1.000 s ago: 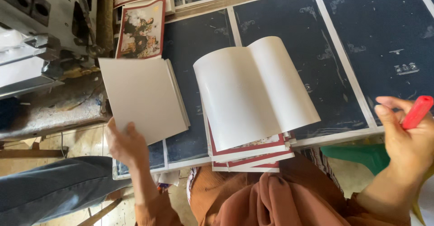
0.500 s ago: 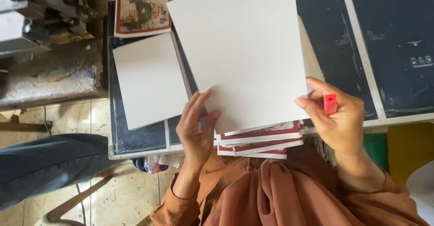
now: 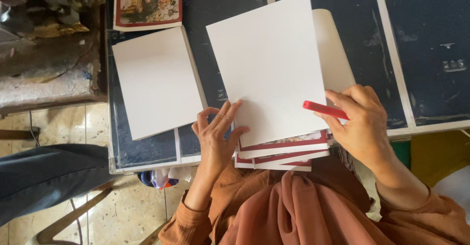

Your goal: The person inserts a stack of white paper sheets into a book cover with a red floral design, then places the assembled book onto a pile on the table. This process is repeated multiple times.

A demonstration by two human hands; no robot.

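Dark blue table [image 3: 431,39]: separate white blank sheet pile [image 3: 156,81] left, red-framed picture print [image 3: 148,2] beyond it. Stack of red-bordered white cards [image 3: 281,154] at near edge, large white blank sheet [image 3: 269,63] on top. Left hand [image 3: 218,134] fingers spread, flat on sheet's lower left corner. Right hand [image 3: 360,122] clamped on slim red stick [image 3: 324,110], resting at sheet's right edge.

Dark table [image 3: 431,54] open rightward; white stack [image 3: 156,81] blocks the left
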